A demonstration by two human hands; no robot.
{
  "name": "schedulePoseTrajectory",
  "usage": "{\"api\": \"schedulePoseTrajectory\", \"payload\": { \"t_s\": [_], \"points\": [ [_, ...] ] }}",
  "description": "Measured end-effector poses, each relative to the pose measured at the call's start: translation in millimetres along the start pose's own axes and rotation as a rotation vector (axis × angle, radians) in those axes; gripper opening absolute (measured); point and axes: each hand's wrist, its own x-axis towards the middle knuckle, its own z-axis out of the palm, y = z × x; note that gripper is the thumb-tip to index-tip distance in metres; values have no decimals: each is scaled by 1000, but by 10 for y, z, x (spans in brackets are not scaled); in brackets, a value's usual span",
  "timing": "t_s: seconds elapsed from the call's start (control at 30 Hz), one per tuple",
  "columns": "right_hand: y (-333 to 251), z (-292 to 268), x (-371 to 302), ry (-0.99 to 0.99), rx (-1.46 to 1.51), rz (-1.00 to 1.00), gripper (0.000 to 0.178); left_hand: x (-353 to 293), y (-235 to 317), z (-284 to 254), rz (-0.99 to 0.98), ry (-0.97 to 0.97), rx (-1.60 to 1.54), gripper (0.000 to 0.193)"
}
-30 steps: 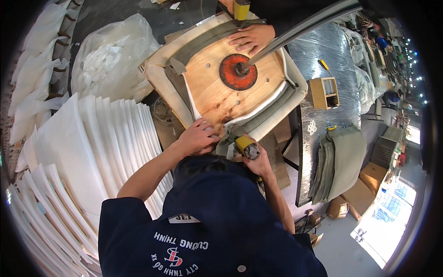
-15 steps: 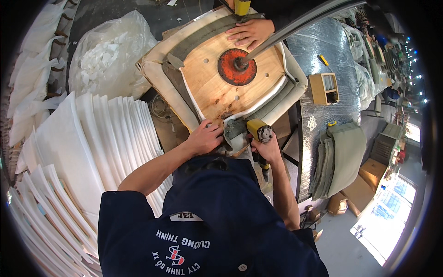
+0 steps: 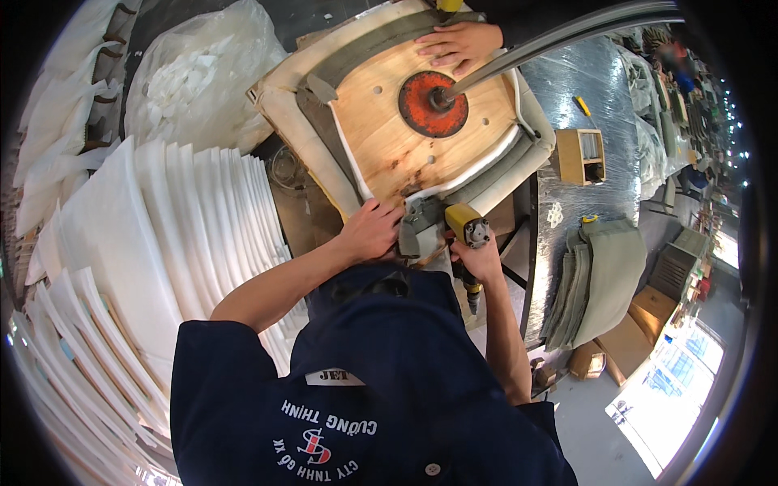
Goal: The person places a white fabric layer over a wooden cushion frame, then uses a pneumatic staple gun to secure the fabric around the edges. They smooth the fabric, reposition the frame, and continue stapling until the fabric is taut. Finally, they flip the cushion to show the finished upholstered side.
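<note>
A: Where did we have the work?

B: Ahead of the chest. We had the wooden panel (image 3: 405, 150) turned askew, near corner toward the navy shirt (image 3: 405, 356), with cream padding (image 3: 332, 178) round its edges. A red disc (image 3: 417, 115) sat at its middle; a metal pole (image 3: 527, 56) ran from there out past the far right corner.

A: Hands?

B: We noted the left hand (image 3: 373, 231) at the near corner, fingers bent over the edge beside the grey fabric (image 3: 421, 231); whether they pinched it, we couldn't tell. The right hand (image 3: 480, 257) was wrapped round a yellow power tool (image 3: 464, 220), just right of that corner. A co-worker's hand (image 3: 463, 42) lay flat near the far edge, fingers slightly fanned.

A: Room to move?

B: Tight on our left: white sheets (image 3: 154, 219) stood near the left forearm, and a plastic bag (image 3: 194, 73) crowded the panel's left corner. On our right we logged a narrow gap between the panel's right corner and the left edge of the wrapped worktop (image 3: 567, 73).

A: And on that worktop?

B: A wooden box (image 3: 570, 158) near the left edge, folded grey-green cloths (image 3: 604, 271) toward the near end.
</note>
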Motion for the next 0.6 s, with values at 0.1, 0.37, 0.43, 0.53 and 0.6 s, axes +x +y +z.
{"api": "schedulePoseTrajectory", "payload": {
  "t_s": [0.1, 0.37, 0.43, 0.53, 0.6],
  "points": [
    [86, -3, 3, -32, -4, 39, 63, -79, -32, 75, 33, 24, -54, 18],
    [67, -90, -6, -32, 32, 7, 68, -200, -58, 45, 109, 152, -153, 12],
    [67, -131, -2, -53, -10, -17, 69, -118, -49, -23, 155, 165, -139, 8],
    [58, -228, 22, -89, -81, -71, 71, 19, -63, 173, 226, 251, -219, 24],
    [68, -262, 11, -104, -58, -102, 71, 112, -179, 247, 315, 161, -287, 26]
  ]
}}
